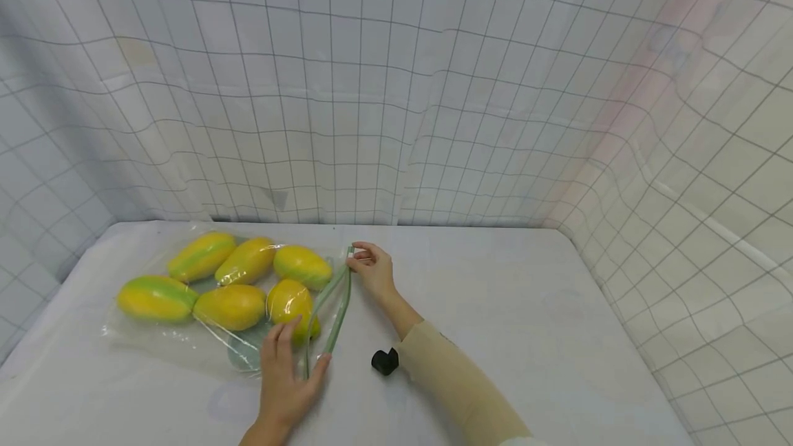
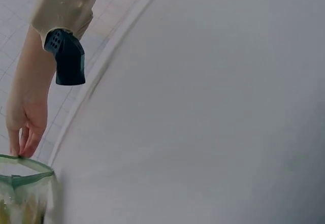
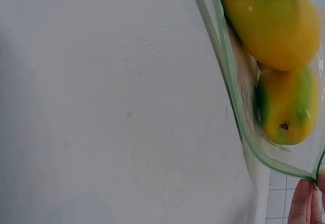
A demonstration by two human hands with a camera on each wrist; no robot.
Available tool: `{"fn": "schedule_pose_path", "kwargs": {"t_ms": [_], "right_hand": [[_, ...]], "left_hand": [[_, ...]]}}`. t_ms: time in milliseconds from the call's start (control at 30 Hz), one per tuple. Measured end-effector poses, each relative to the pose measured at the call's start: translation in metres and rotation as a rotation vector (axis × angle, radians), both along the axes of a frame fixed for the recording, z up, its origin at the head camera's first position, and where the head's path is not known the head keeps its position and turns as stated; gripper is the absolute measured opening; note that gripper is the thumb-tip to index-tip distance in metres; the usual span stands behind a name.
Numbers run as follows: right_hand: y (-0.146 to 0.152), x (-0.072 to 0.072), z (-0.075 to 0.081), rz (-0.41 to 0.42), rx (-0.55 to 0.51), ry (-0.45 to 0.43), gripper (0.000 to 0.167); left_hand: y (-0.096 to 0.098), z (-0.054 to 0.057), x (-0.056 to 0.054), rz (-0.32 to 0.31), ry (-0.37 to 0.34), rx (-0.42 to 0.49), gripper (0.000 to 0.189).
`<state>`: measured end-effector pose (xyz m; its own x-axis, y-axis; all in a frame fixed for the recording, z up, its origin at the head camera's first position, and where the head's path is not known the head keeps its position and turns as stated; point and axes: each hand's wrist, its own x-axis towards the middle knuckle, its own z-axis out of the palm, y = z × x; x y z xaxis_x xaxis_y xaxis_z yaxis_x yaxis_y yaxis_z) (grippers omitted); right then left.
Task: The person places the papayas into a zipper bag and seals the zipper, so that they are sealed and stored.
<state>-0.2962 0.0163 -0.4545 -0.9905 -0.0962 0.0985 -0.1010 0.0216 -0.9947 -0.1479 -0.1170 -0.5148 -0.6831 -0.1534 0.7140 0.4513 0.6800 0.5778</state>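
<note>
A clear zip bag [image 1: 186, 346] with a green zip strip lies on the white table, its mouth parted and facing right. Inside are several yellow-green fruits [image 1: 229, 306] that look like papayas. Thumb and fingers of my right hand [image 1: 374, 274] pinch the far end of the strip; this pinch also shows in the left wrist view. Around the mouth's near end is my left hand [image 1: 285, 384], its fingers spread over the bag and its thumb touching the strip. The right wrist view shows two papayas [image 3: 274, 26] just inside the green rim [image 3: 231, 82].
The white table [image 1: 495, 315] stretches to the right of the bag. Checked white curtains [image 1: 384, 88] hang behind the table and along both sides. A small black device [image 1: 385, 362] sits at my right sleeve's cuff.
</note>
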Motion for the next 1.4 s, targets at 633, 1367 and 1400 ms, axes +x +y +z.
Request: {"fn": "schedule_pose_path", "kwargs": {"t_ms": [633, 1367, 1400], "right_hand": [[0.001, -0.001, 0.001, 0.008, 0.006, -0.011, 0.034], [0.003, -0.007, -0.008, 0.03, -0.04, 0.024, 0.032], [0.003, -0.008, -0.009, 0.029, -0.04, 0.03, 0.031]], "left_hand": [[-0.044, 0.071, -0.08, -0.259, -0.321, -0.136, 0.064], [-0.048, 0.08, -0.163, -0.457, -0.604, -0.374, 0.059], [-0.047, 0.079, -0.165, -0.452, -0.606, -0.381, 0.058]]}}
